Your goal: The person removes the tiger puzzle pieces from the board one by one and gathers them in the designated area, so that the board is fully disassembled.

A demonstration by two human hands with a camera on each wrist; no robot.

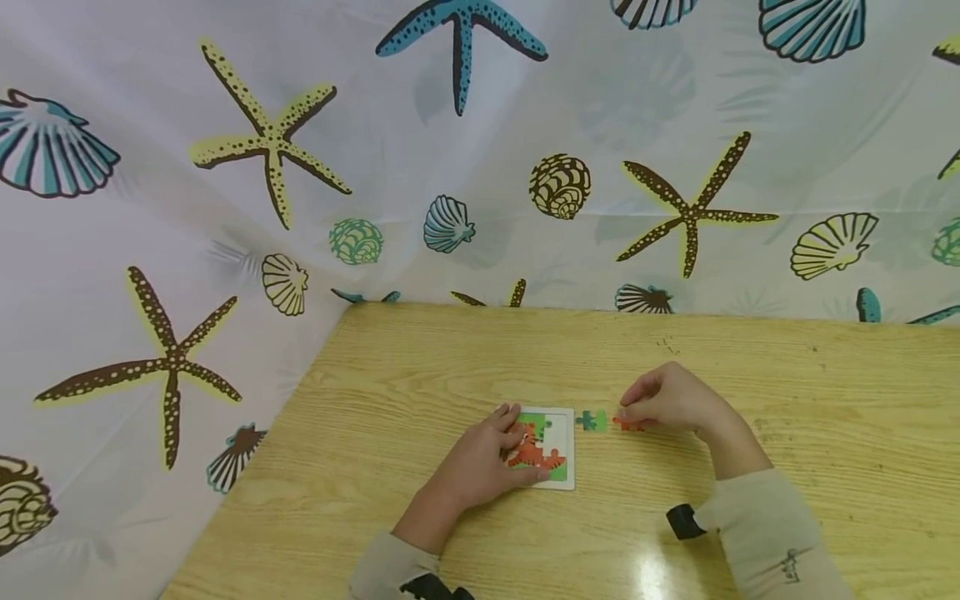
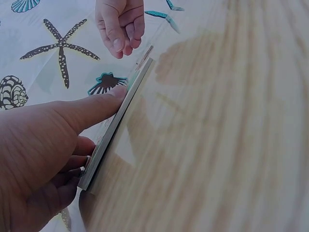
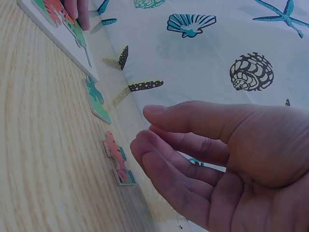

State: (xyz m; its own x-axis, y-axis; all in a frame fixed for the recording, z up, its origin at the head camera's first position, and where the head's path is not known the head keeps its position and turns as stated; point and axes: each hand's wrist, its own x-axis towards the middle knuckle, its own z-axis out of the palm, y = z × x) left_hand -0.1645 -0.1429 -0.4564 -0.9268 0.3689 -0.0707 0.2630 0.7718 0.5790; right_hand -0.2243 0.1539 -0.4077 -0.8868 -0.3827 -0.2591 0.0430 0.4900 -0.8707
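Note:
My left hand point(image 1: 480, 462) holds a small white-framed jigsaw puzzle board point(image 1: 558, 429) flat on the table, thumb along the near edge and fingers at the far left. Orange tiger pieces point(image 1: 528, 450) with green ones fill part of it; a white area shows at its upper right, and the hand hides its left side. Just right of the board lies a green puzzle piece point(image 1: 594, 421). Beyond that is an orange and green puzzle piece point(image 3: 117, 157), lying on the table. My right hand point(image 3: 227, 159) hovers beside this piece, fingers loosely bent, with a gap between thumb and fingertips.
The wood-grain table point(image 1: 847, 467) runs back to a white cloth point(image 1: 495, 175) printed with starfish and shells, which also hangs along the left side. A dark strap point(image 1: 686, 522) sticks out from the right sleeve point(image 1: 772, 533).

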